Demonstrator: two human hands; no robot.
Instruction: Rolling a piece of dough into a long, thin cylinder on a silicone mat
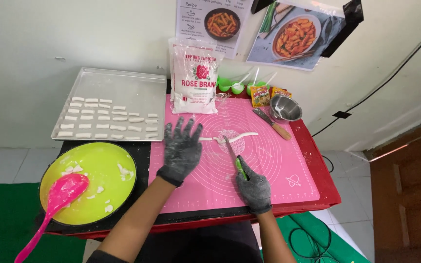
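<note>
Right hand (254, 187) grips the knife (232, 152), blade at the dough rope (232, 137) lying mid-mat (274, 165); left hand (182, 148) hovers spread and empty just beside it. Best to steady the rope and cut straight down in even pieces

right hand (254, 187): grips knife (233, 155) | cutting dough rope (235, 138) | pink mat (269, 165)

Pale wall (49, 34), white floor tiles (6, 163), green mat (1, 219).
</note>
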